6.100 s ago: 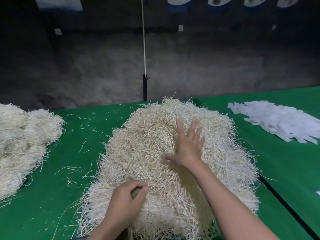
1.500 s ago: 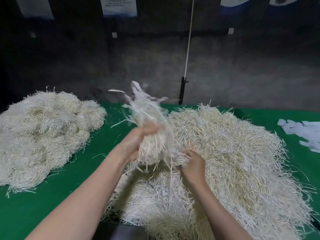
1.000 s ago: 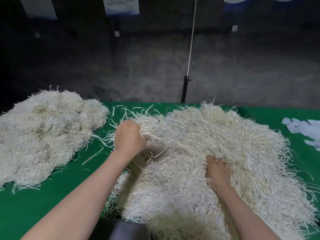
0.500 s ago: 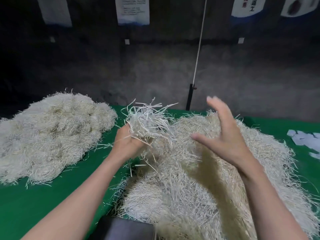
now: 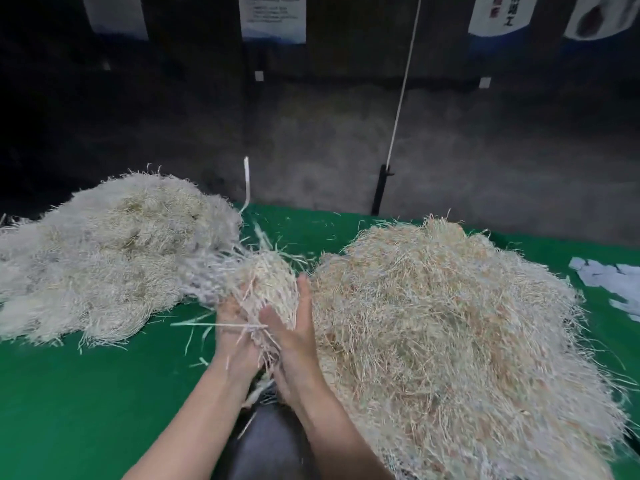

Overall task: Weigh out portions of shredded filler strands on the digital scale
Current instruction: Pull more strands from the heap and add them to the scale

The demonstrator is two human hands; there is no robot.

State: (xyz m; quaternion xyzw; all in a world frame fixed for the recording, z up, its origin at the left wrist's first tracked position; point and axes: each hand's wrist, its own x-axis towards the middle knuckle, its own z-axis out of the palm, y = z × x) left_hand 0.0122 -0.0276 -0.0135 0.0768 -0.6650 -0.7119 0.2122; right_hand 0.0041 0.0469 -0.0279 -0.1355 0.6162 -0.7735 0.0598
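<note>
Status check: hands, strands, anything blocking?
Hands: left hand and right hand press a strand clump between palms. Clump held over dark grey surface. Nothing blocking.

right grip (image 5: 294, 327) | dropped to left grip (image 5: 235, 323) | clump (image 5: 266, 282) now between palms

Motion smears the clump (image 5: 258, 282), and it buries your left hand (image 5: 233, 323) at the fingers — their curl is unreadable. The dark slab (image 5: 273, 441) under your wrists, possibly the scale, is mostly covered. The left pile (image 5: 97, 254) and right pile (image 5: 450, 323) run off frame; the poster (image 5: 272, 17) print is too small.
</note>
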